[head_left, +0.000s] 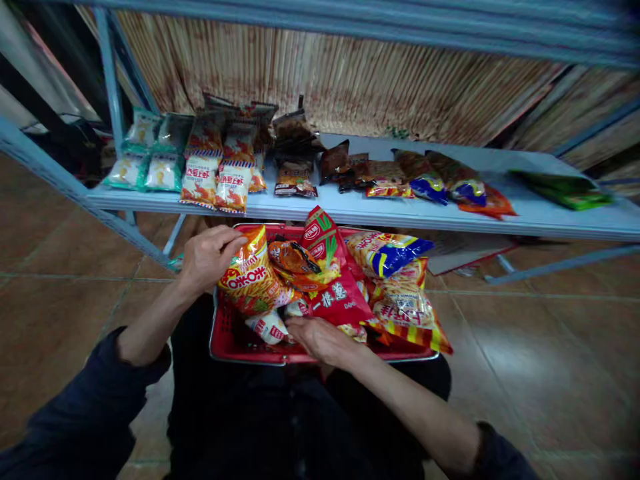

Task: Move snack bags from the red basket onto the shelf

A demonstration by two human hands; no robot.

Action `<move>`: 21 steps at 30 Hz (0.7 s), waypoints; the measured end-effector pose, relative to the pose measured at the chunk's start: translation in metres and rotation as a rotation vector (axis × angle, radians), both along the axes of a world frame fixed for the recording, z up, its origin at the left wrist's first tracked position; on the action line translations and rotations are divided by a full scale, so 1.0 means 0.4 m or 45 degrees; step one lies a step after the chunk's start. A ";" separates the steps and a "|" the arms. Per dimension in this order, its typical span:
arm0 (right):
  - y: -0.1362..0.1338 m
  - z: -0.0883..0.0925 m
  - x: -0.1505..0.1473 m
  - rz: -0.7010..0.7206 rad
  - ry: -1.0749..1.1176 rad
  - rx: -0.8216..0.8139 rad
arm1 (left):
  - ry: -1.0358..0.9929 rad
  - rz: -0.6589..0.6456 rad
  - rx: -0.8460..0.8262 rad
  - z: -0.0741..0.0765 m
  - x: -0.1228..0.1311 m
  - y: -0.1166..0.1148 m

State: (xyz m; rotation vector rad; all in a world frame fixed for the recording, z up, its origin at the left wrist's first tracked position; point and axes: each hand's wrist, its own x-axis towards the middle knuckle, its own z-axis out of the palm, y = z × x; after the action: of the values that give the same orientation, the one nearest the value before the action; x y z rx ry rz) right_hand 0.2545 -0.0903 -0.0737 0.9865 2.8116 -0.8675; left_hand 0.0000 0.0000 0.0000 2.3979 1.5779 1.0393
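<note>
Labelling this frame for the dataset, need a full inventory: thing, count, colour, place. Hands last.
shelf: 1, pale blue, across the view
green-white packets: about 4, shelf's left end
red-white packets: several, beside the green-white ones
dark packets: several, brown, shelf middle
orange-blue packets: about 4, right of middle
green packets: count unclear, shelf's right end
reed screen: 1, tan, behind shelf
basket: 1, red, below shelf, heaped with packets
orange packet: 1, basket's left side
white-red packet: 1, basket's near edge
floor: brown tiles
left hand: grips orange packet
right hand: fingertips at white-red packet, grip unclear
</note>
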 end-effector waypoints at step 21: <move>-0.041 0.048 0.055 -0.792 0.916 0.383 | -0.287 0.251 -0.144 0.071 -0.077 0.040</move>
State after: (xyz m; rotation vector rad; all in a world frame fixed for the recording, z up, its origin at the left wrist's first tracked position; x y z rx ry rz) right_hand 0.2764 -0.1066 -0.0544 2.0224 3.3198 -1.0221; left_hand -0.0306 0.0161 0.0282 2.0052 1.7635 1.1719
